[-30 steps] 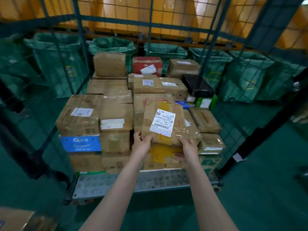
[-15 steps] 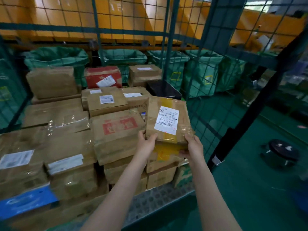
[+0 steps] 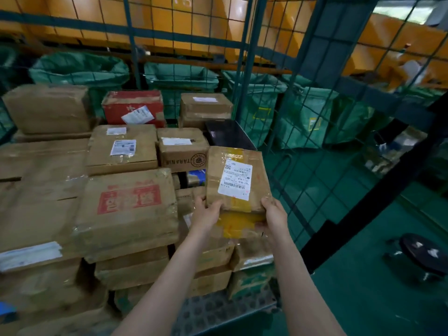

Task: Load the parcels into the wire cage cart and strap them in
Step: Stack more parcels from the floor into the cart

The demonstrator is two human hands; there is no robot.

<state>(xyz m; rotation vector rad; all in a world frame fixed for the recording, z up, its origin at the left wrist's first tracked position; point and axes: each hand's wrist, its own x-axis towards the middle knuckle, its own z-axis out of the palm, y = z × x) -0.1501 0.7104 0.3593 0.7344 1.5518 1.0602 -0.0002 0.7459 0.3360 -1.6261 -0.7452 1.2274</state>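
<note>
Head: parcel point(image 3: 236, 166); left hand point(image 3: 206, 213); right hand point(image 3: 275, 214)

Big green bags point(image 3: 80, 69) stand in a row at the back, with their tops open. Behind the bags is a yellow wall point(image 3: 194, 25). The floor point(image 3: 363, 299) is green, and a round black stool point(image 3: 424, 253) with white marks stands on it at the right.

A brown cardboard parcel point(image 3: 237, 180) with yellow tape and a white label was held tilted above stacked parcels point(image 3: 128, 209) filling the teal wire cage cart point(image 3: 218, 309), near its right wall.
</note>
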